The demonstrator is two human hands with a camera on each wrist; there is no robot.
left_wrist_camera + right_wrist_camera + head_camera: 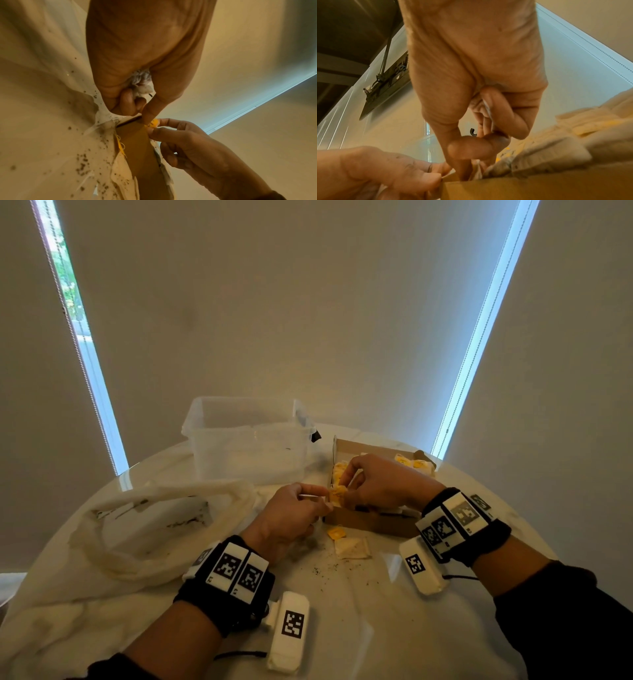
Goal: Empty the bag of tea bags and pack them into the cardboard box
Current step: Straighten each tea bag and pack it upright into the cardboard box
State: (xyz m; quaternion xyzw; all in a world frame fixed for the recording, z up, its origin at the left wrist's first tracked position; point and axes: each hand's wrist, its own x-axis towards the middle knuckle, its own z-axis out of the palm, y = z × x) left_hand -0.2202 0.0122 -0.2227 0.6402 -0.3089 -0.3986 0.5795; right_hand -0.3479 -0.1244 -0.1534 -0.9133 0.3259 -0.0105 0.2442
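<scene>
The brown cardboard box [373, 523] lies open right of centre, with several yellow-tagged tea bags [412, 463] inside. Over its near left corner, my left hand [323, 503] and right hand [346, 486] meet on one tea bag's yellow tag [337, 495]. In the left wrist view my thumb presses that tag [153, 123], and a crumpled white tea bag [142, 82] sits in the curled left hand [144, 111]. The right hand [488, 136] has its fingers curled around white tea bag paper [487, 108]. The limp cream cloth bag [154, 518] lies at left.
One loose tea bag [352, 547] with a yellow tag lies on the table before the box, among scattered tea crumbs [329, 568]. A clear plastic tub [246, 436] stands behind the hands. The round white table's edge [479, 484] curves close behind the box.
</scene>
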